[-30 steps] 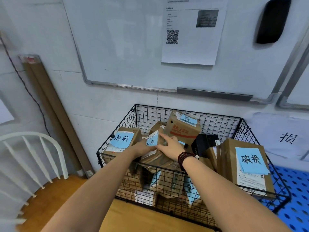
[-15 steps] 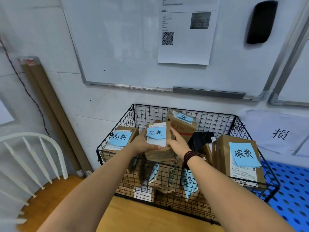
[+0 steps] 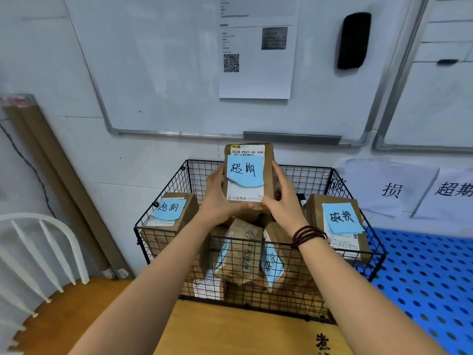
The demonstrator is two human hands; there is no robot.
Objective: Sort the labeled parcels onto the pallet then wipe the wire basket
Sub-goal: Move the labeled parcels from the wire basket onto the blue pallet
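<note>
A brown parcel (image 3: 267, 160) with a blue note reading 超期 is held upright above the black wire basket (image 3: 166, 185). My left hand (image 3: 217, 198) grips its left side and bottom edge. My right hand (image 3: 284, 198) grips its right side. In the basket lie several more brown parcels: one at the left (image 3: 174, 213) with a 超期 note, one at the right (image 3: 337, 224) with a 破损 note, others stacked lower. The blue perforated pallet (image 3: 430, 272) lies to the right of the basket.
Paper signs on the wall above the pallet read 损 (image 3: 391, 190) and 超期 (image 3: 453, 189). A white chair (image 3: 38, 252) stands at the left on an orange seat. Cardboard tubes (image 3: 51, 175) lean on the wall. A wooden surface (image 3: 243, 329) lies in front of the basket.
Both hands took hold of the 超期 parcel inside the basket, lifted it and turned it upright; it is now above the basket's rim.
</note>
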